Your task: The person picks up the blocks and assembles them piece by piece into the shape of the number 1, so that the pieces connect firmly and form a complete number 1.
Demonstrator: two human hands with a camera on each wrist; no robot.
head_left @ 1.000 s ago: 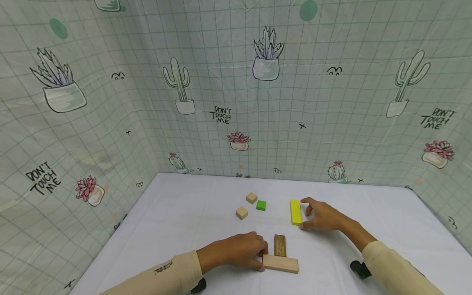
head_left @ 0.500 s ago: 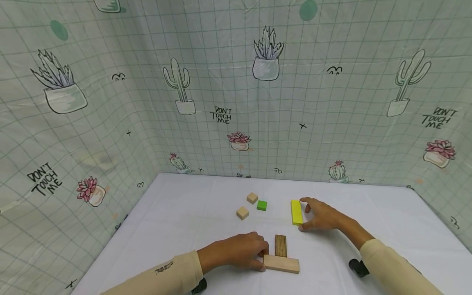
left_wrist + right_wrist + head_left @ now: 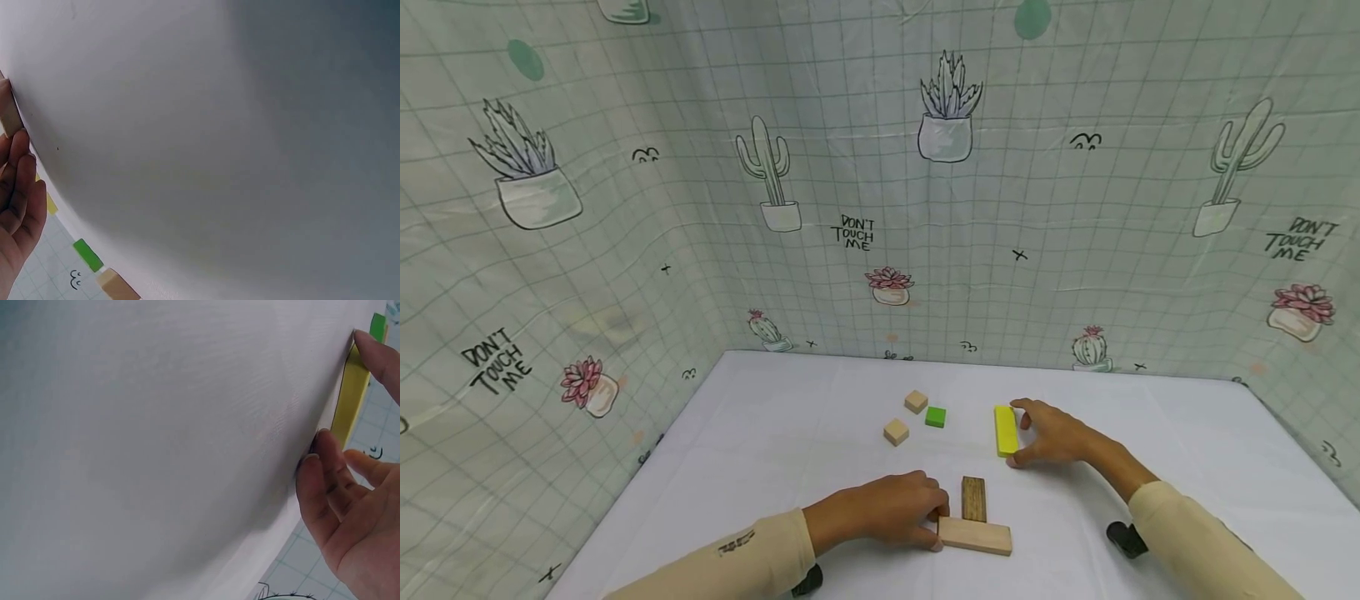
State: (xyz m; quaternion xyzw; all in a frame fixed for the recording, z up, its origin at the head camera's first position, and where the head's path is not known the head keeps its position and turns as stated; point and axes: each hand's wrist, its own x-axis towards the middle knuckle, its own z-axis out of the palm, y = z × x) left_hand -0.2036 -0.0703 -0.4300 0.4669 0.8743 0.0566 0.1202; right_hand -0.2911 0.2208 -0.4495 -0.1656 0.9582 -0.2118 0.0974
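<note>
In the head view, my left hand (image 3: 898, 510) pinches the left end of a light wooden plank block (image 3: 975, 536), thumb at its near edge and a finger at its far edge. A darker brown wooden block (image 3: 973, 498) lies behind it at a right angle, its near end against the plank. Farther back, my right hand (image 3: 1051, 433) spans a flat yellow block (image 3: 1006, 431) from the right, with the thumb at its near end and the index finger at its far end. The right wrist view shows the yellow block (image 3: 350, 394) between thumb and fingers.
Left of the yellow block lie a small green block (image 3: 936, 417) and two pale wooden cubes (image 3: 896, 432). All rest on a white-covered table (image 3: 805, 417). A cactus-print cloth (image 3: 820, 292) hangs behind and at the sides.
My right hand has shifted slightly left, bringing its fingertips closer round the ends of the yellow block. The left hand and the blocks hold their places; the head view drifts a little.
</note>
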